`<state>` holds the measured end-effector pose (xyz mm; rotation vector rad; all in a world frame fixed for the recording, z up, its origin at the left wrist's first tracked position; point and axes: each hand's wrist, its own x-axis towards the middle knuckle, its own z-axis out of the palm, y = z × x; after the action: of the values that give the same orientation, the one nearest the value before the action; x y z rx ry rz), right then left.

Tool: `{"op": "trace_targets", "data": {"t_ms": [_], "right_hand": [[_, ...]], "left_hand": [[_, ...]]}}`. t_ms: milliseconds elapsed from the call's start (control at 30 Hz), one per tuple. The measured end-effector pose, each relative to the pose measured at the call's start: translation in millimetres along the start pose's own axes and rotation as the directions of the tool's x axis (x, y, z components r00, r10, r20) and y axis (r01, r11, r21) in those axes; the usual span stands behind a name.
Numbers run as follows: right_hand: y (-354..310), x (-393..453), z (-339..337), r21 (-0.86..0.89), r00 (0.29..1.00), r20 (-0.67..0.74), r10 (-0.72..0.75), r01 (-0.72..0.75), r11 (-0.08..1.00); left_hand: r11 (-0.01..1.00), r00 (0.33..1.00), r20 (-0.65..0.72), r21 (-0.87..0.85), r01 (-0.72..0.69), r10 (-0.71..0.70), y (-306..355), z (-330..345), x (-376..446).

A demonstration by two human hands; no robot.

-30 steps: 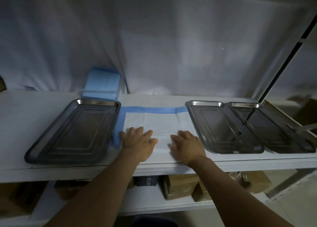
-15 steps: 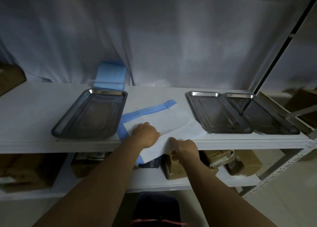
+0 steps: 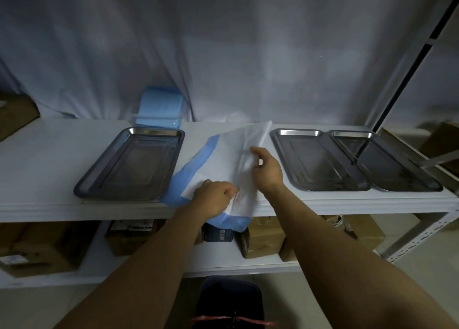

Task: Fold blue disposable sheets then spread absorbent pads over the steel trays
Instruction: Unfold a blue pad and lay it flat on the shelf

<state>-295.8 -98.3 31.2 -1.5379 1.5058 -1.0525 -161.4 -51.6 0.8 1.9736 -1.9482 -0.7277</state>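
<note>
A wide white cloth [image 3: 223,55] hangs behind everything, far beyond the two hands, and under them runs the long white shelf board [image 3: 37,160] of a metal rack. The white absorbent pad with a blue border [image 3: 218,160] is the thing in the grip: it lies partly on the shelf between the trays, one blue-edged corner hangs over the front edge just below the left hand, and its right part is lifted and turned up. The left hand [image 3: 213,199] has its fingers curled round the near part of the pad at the shelf edge. The right hand [image 3: 267,169], a little further and to the right of it, pinches the raised white layer between thumb and fingers. To the left of the grip, near but apart from the pad, lies one rectangular steel tray [image 3: 131,164]. To the right lie two more steel trays [image 3: 320,164], the further right one overlapping the rim of the nearer. Beyond the left tray, against the cloth, stands a stack of folded blue disposable sheets [image 3: 160,111]. Below the hands, on the lower shelf, stand brown cardboard boxes [image 3: 263,237].
</note>
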Motion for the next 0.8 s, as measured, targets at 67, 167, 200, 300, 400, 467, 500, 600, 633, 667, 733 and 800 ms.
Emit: {"op": "trace_targets", "data": {"t_ms": [67, 167, 200, 300, 400, 467, 500, 600, 633, 667, 733, 800], "right_hand": [[3.9, -0.2, -4.6, 0.147, 0.983, 0.044, 0.179, -0.184, 0.972], [19.8, -11.3, -13.7, 0.01, 0.928, 0.022, 0.372, -0.372, 0.928], [23.0, -19.6, -16.1, -0.043, 0.921, 0.01, 0.388, -0.388, 0.921], [32.1, -42.0, -20.8, -0.009, 0.932, 0.039, 0.359, -0.359, 0.933], [46.5, -63.3, -22.1, 0.076, 0.951, 0.154, 0.268, -0.282, 0.956], [54.6, -78.0, -19.2, 0.037, 0.95, 0.24, 0.202, -0.216, 0.976], [59.3, -81.5, -14.3, -0.009, 0.95, 0.26, 0.172, -0.175, 0.984], [60.4, -94.8, -6.0, -0.206, 0.985, 0.151, 0.081, -0.049, 0.977], [58.1, -97.5, -3.8, -0.269, 0.995, 0.08, 0.061, -0.038, 0.962], [55.4, -99.5, -2.4, -0.32, 0.998, 0.025, 0.061, -0.05, 0.946], [51.2, -102.3, 1.6, -0.356, 0.996, -0.04, 0.076, -0.085, 0.93], [48.3, -102.5, 4.5, -0.34, 0.996, -0.046, 0.076, -0.087, 0.936]], "left_hand": [[0.993, 0.999, 0.049, 0.118, -0.021, 0.015, 9.7, 2.3, 0.1], [0.962, 0.996, 0.089, 0.273, -0.017, -0.008, 21.4, 5.9, 2.4], [0.952, 0.995, 0.098, 0.305, -0.015, -0.015, 22.8, 7.3, 3.7], [0.936, 0.994, 0.107, 0.352, -0.015, -0.025, 22.8, 8.0, 5.5], [0.951, 0.998, 0.06, 0.308, 0.004, -0.024, 22.9, 6.9, 3.4], [0.966, 0.999, -0.001, 0.255, 0.033, -0.034, 23.4, 5.6, 1.2], [0.971, 0.999, -0.017, 0.235, 0.051, -0.048, 22.0, 4.1, 1.3], [0.978, 0.998, -0.013, 0.2, 0.055, -0.053, 22.7, 5.6, -4.8], [0.98, 0.999, -0.007, 0.193, 0.054, -0.053, 22.5, 6.5, -7.0], [0.981, 0.999, -0.002, 0.188, 0.053, -0.054, 21.9, 7.6, -9.2], [0.98, 0.998, 0.003, 0.19, 0.054, -0.055, 20.7, 9.5, -11.7], [0.978, 0.999, 0.01, 0.207, 0.036, -0.039, 23.0, 11.6, -13.2]]}}
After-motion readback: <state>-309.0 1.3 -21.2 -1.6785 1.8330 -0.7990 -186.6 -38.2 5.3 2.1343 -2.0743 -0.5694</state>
